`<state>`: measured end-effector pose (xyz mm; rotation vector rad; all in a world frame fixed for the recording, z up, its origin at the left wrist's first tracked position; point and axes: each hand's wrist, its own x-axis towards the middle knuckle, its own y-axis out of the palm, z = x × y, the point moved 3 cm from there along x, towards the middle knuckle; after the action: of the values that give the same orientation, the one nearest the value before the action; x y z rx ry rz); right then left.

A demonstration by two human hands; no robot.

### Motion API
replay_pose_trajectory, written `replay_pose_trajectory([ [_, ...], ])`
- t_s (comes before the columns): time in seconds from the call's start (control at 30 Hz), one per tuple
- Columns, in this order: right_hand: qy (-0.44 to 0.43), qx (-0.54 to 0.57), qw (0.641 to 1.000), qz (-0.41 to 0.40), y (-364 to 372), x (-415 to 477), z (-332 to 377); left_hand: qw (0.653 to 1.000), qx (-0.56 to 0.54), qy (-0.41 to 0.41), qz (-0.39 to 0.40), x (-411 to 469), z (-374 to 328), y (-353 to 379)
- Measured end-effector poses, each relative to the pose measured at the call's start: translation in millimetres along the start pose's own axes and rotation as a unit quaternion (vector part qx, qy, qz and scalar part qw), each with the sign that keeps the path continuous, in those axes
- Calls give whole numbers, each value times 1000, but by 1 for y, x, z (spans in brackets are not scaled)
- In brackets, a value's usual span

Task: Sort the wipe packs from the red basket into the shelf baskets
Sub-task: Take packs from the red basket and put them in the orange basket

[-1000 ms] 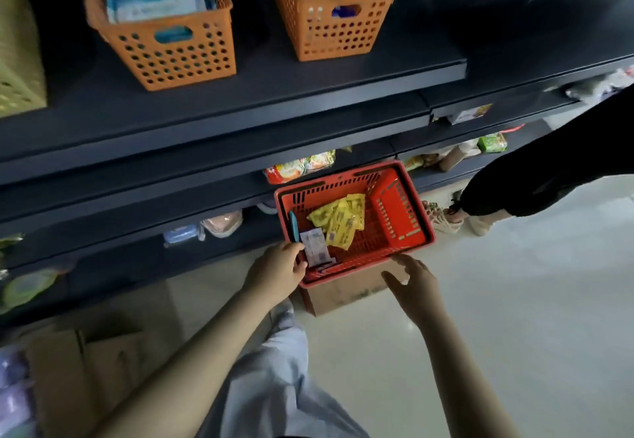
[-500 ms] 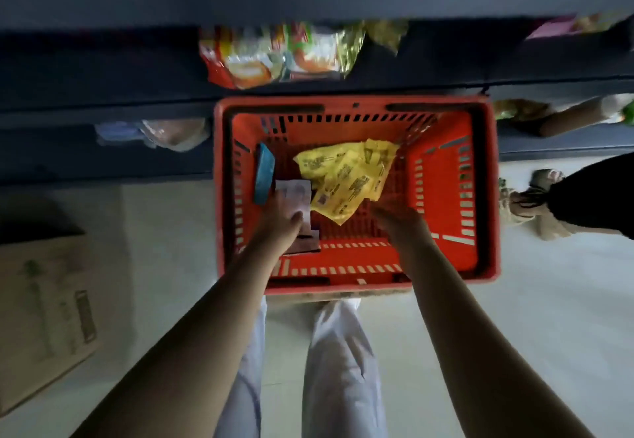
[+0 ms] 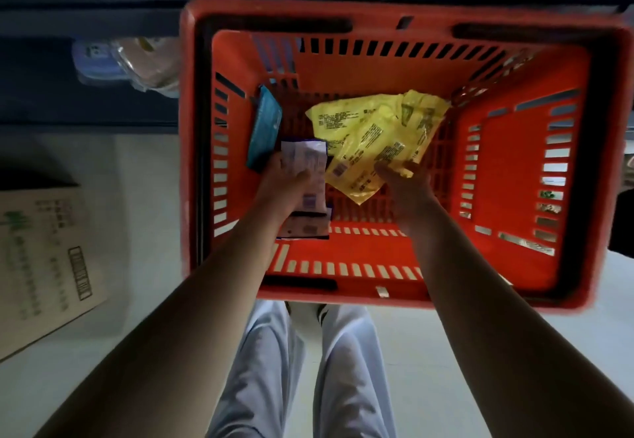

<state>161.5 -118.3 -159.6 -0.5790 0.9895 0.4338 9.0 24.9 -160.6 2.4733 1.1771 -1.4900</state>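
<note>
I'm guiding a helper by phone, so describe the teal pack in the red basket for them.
Look into the red basket, along its left wall. The teal pack stands on edge there, just beyond the left hand. It alone is blue-green; the white-and-purple pack and yellow packs beside it are not.
</note>
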Motion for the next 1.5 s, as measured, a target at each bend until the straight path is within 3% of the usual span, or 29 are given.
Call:
replay_pose_trajectory([
  [0.13, -2, 6, 1000, 4, 0, 5, 0, 999, -43, 4, -8, 3, 0, 2],
  [0.33, -31, -9, 999, 14, 6, 5, 1, 993, -102, -57, -4, 13, -3, 11],
  [0.57, -6, 59, 998, 23, 8, 8, 1, 990, -104, -84, -45, 17, -5, 22],
  [0.7, -3, 77, 997, 29, 8, 7, 3, 990, -87, -80, -80, 15, -8, 28],
  [0.9, -36, 60, 997, 36, 9, 6, 5, 988, -118, -81, -55, 14, -11, 24],
  [1.03, -105, 27, 994, 7, 0, -5, 14, 986, -164, -24, -37, 1, -20, 18],
  [1.2, -233, 25, 972, -31, -32, -71, 46, 979, -193, 57, -27, -55, -51, -16],
  [1.37, -233, 161, 957, 72, -72, -198, 90, 959, -269, 75, 42, -164, -100, -66],
  [1.5, -273, 133, 948, 96, -103, -317, 132, 949, -294, 104, 47, -265, -150, -110],
])
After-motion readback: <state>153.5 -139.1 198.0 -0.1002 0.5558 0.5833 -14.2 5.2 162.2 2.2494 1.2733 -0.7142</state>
